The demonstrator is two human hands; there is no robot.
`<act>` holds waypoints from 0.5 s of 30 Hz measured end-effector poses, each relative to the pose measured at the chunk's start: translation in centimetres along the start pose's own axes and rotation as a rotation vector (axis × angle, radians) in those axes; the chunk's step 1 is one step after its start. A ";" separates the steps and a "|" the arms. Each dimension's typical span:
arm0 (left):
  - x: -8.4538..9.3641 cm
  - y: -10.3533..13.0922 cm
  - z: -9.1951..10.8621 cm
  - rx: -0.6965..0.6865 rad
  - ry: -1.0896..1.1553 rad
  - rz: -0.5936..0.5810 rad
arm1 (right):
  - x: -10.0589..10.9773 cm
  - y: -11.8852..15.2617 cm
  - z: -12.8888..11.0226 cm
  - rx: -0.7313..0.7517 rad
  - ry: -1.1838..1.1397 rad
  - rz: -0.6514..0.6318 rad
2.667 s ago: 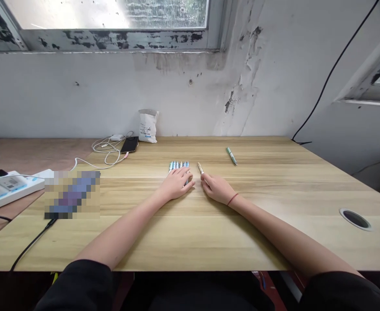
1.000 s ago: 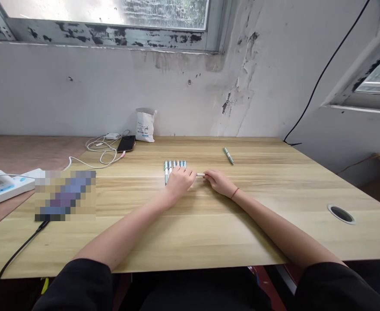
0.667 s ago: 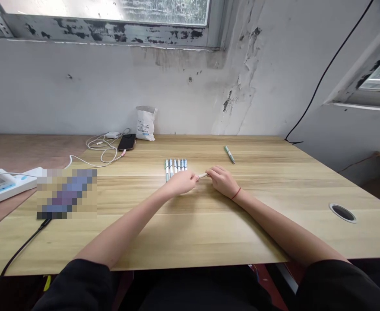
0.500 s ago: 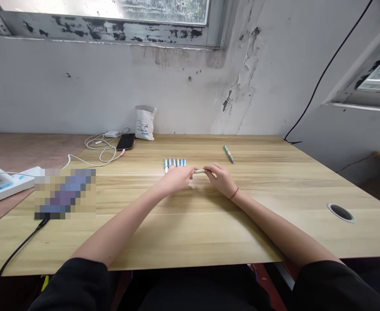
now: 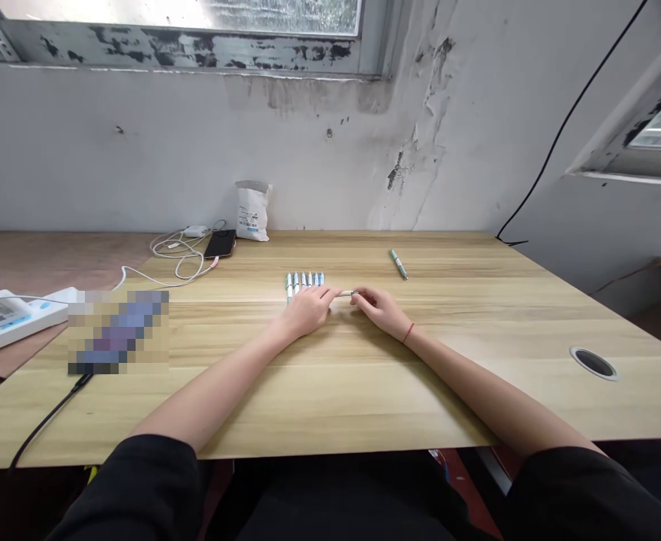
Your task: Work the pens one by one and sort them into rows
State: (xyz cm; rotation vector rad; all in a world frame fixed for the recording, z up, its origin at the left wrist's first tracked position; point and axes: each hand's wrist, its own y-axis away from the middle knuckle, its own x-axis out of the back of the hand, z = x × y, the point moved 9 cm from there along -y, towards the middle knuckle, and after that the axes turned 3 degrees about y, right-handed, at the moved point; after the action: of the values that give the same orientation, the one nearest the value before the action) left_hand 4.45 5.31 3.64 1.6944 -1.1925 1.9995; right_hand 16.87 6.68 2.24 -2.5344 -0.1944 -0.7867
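A slim pen (image 5: 345, 294) with a pale barrel lies crosswise between my hands, close above the wooden desk (image 5: 336, 406). Its left end is in the closed fingers of my left hand (image 5: 309, 309). The fingers and thumb of my right hand (image 5: 382, 309) pinch its right end. Just behind my left hand, several pens (image 5: 303, 280) with white, green and blue parts lie side by side in a row, their lower ends partly covered by that hand. Another green and white pen (image 5: 398, 264) lies slantwise on its own, farther back to the right.
At the back left stand a white packet (image 5: 252, 213) and a dark phone (image 5: 220, 244) with a white cable (image 5: 176, 263). A blurred-out device (image 5: 122, 330) and a white power strip (image 5: 31, 319) are at the left. A round cable hole (image 5: 594, 364) is at the right.
Both hands have lowered the pen slightly toward the desk and tilted forward over it. My left hand lies flatter, beside the row. The view has shifted a little.
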 end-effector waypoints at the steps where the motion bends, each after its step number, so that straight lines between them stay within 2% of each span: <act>1: 0.0 0.0 0.3 -0.005 -0.003 0.011 | 0.0 0.0 -0.1 0.002 0.013 -0.010; 4: -0.1 0.0 0.8 -0.010 -0.021 0.024 | 0.1 0.1 -0.4 0.011 0.075 0.000; 10: -0.4 0.1 0.6 0.035 -0.009 0.046 | 1.0 0.3 -1.2 0.102 0.185 0.143; 15: -0.4 0.1 0.3 0.047 0.006 0.046 | 0.5 -0.1 0.1 -0.015 0.157 0.058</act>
State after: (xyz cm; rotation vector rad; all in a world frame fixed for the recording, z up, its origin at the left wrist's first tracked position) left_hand 4.71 5.20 3.19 1.6965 -1.2024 2.0741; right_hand 17.34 6.84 2.52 -2.4662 -0.0635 -0.9619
